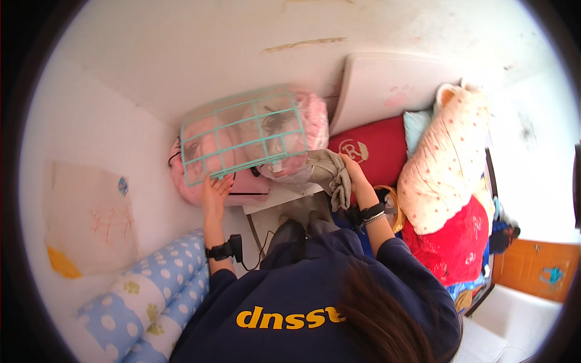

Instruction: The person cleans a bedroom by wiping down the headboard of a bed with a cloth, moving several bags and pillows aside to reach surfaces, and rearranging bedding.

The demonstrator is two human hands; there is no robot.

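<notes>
In front of me a clear plastic bag with a teal grid lies over pink, fluffy things. My left hand is at its near left edge, thumb against the rim and fingers just below. Further right, my right hand grips a crumpled grey-beige cloth, which hangs down from the fingers. The cloth touches the right side of the clear plastic. Pale and dark items show blurred through the grid; I cannot make out what they are.
A red cushion, a long cream pillow and a red bundle pile up at my right. Rolled blue dotted bedding lies at my left. Behind stand a white wall and a pale board.
</notes>
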